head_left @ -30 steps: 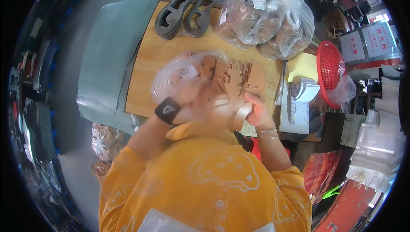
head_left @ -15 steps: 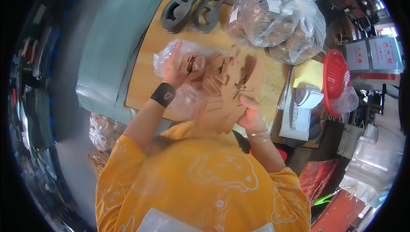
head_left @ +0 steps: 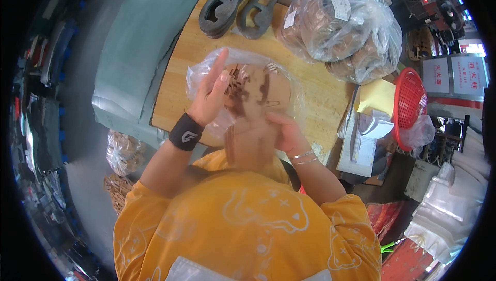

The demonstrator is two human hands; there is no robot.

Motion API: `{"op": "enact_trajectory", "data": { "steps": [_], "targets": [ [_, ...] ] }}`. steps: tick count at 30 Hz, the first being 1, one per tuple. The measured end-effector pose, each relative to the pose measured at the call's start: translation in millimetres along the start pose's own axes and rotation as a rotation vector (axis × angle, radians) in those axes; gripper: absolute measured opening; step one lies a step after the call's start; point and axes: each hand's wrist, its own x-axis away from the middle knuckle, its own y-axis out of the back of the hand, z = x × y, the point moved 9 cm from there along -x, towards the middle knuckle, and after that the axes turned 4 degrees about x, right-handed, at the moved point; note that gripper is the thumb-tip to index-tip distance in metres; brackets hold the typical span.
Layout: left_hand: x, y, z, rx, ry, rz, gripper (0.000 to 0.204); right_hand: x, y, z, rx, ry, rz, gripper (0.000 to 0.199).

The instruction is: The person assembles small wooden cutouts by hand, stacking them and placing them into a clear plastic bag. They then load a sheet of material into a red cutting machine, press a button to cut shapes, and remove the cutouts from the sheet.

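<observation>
A blurred stack of flat brown cut-out pieces [head_left: 253, 139], with dark slots, lies in front of my body over the table. My right hand [head_left: 287, 132] grips its right side, thumb on top. My left hand [head_left: 209, 95], with a black wristband, stands beside the stack's left edge, its fingers stretched out and palm turned toward the pieces. Under and around the pieces spreads a clear plastic bag [head_left: 195, 77]. Whether my left palm touches the stack I cannot tell.
Grey shoe-sole-shaped templates [head_left: 227, 7] lie at the wooden table's [head_left: 173, 89] far edge. A large clear bag of brown pieces [head_left: 336, 27] sits far right. Right of it are a red plastic basket [head_left: 409, 108] and papers [head_left: 356, 152]. A green sheet [head_left: 134, 48] hangs left.
The brown pieces have been drawn together, and my right hand has moved left with them. My left hand has shifted slightly, its fingers still stretched out.
</observation>
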Motion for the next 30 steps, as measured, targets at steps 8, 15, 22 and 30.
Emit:
{"op": "enact_trajectory", "data": {
  "steps": [8, 15, 22, 30],
  "targets": [
    [10, 0, -19, -0.33, 0.07, 0.114, 0.067, -24, -66, 18, -0.217, -0.21, 0.131, 0.029],
    [35, -5, -12, -0.94, 0.314, 0.324, 0.081, -74, -46, 43, 0.066, -0.092, -0.091, 0.033],
    [92, -15, -13, -1.409, 0.172, 0.932, 0.026, -105, -8, -3, -0.045, -0.112, -0.237, 0.031],
    [83, -42, -57, -1.552, -0.082, 0.809, 0.009, -125, 2, -8, 0.248, 0.217, -0.319, 0.028]
  ]
}}
